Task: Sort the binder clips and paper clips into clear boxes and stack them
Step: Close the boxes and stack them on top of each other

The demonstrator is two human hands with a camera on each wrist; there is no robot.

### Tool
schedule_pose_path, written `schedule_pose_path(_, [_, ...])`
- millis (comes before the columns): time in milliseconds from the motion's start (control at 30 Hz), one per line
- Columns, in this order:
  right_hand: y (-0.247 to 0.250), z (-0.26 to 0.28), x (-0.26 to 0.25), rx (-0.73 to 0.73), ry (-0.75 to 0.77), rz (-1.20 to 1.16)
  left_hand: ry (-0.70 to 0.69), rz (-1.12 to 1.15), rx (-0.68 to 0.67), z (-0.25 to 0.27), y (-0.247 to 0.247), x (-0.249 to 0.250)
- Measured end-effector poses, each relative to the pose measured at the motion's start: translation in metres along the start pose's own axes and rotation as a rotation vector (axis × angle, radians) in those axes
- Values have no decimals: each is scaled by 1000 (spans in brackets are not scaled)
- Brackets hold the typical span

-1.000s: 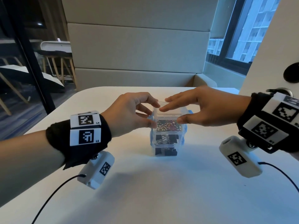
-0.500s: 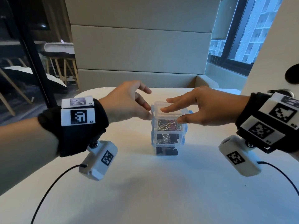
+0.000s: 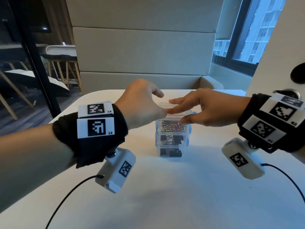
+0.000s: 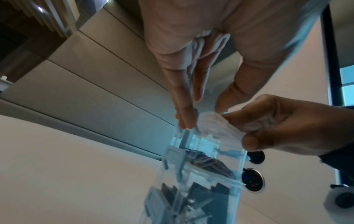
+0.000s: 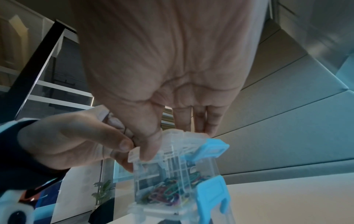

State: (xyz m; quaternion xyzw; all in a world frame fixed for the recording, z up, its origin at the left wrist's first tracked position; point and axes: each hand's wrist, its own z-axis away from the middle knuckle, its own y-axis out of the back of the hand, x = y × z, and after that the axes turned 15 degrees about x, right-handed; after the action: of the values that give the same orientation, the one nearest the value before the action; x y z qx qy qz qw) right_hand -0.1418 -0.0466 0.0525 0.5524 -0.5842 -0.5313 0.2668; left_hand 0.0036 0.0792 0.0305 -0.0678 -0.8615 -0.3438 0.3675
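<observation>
Three clear boxes stand stacked mid-table. The top box (image 3: 173,127) holds coloured paper clips (image 5: 168,192); the middle box (image 3: 171,139) and bottom box (image 3: 170,152) hold black binder clips. My right hand (image 3: 177,113) lays straight fingers flat on the top box's lid (image 3: 175,116), its thumb against the lid's front edge. My left hand (image 3: 160,103) hovers at the stack's left, thumb tip touching the lid's left edge, fingers loosely extended over the far corner. Blue latches (image 5: 210,148) show on the right side.
The white table (image 3: 165,195) spreads bare around the stack. A cushioned bench back (image 3: 143,52) stands behind it, with round sockets (image 3: 293,95) in the table at far right. Thin black cables (image 3: 66,195) trail from both wrist cameras.
My left hand let go of the top box's left side, lifted away, then returned with its thumb at the lid edge. My right hand stayed on the lid.
</observation>
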Motion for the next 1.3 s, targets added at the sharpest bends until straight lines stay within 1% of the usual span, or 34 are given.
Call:
schedule_pose_path(200, [2, -3, 2, -22, -8, 15, -29, -85, 4, -1, -6, 5])
schedule_pose_path(267, [5, -4, 3, -46, -17, 18, -52, -161, -16, -1, -5, 4])
schedule_pose_path(300, [5, -5, 4, -58, -27, 1, -67, -224, -33, -1, -5, 4])
schedule_pose_path(367, [7, -4, 6, -58, -64, -106, -104, -317, -81, -1, -7, 3])
schedule_pose_path(433, [8, -5, 11, 21, -172, -249, -119, -263, -139, -2, -8, 1])
schedule_pose_path(500, [7, -5, 17, 143, -349, -312, -108, -166, -191, -4, -8, 1])
schedule_pose_path(533, [6, -6, 20, 170, -437, -337, -103, -153, -205, -5, -8, 0])
schedule_pose_path(600, [2, -4, 23, 142, -576, -430, -103, -156, -209, -7, -11, -1])
schedule_pose_path(633, [1, -2, 23, 124, -623, -478, -104, -158, -206, -8, -11, -2])
schedule_pose_path(700, [2, 1, 22, 123, -655, -552, -101, -158, -206, -9, -12, -3])
schedule_pose_path(767, [6, 1, 23, 144, -637, -595, -91, -142, -212, -10, -12, -4])
schedule_pose_path(867, [7, 0, 25, 144, -554, -536, -76, -116, -215, -10, -11, -4])
schedule_pose_path(933, [5, 0, 31, 96, -419, -445, -63, -97, -213, -10, -11, -5])
schedule_pose_path(1033, [10, 1, 37, 10, -170, -180, -50, -66, -221, -12, -11, -6])
schedule_pose_path(1100, [12, -2, 40, 46, -59, -47, -52, -55, -227, -13, -11, -7])
schedule_pose_path(1167, [11, -5, 42, 115, 38, 5, -64, -54, -223, -13, -13, -9])
schedule_pose_path(1300, [7, -10, 44, 163, 121, -52, -118, -63, -222, -14, -15, -11])
